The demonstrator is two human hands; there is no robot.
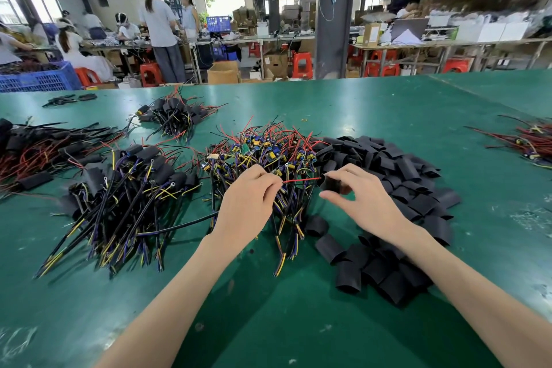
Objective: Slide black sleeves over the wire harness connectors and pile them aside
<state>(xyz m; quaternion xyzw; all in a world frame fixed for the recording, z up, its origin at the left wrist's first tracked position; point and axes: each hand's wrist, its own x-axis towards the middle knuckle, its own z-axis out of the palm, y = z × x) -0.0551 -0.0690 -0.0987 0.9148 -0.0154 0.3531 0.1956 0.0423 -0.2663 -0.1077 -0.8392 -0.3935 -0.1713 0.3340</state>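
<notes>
Currently the left hand [249, 197] is pinching a red wire [300, 180] toward the black sleeve [332, 184] pinched in the right hand [361, 200], above the harness pile [268, 152], likely risking its limp tip missing the opening.

Black sleeves [397, 176], red wire [301, 180], green table [388, 104], blue crate [38, 78].

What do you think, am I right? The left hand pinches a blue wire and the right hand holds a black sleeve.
Not quite: in the head view the left hand pinches a red wire, not blue. The right hand does hold a black sleeve.
</notes>
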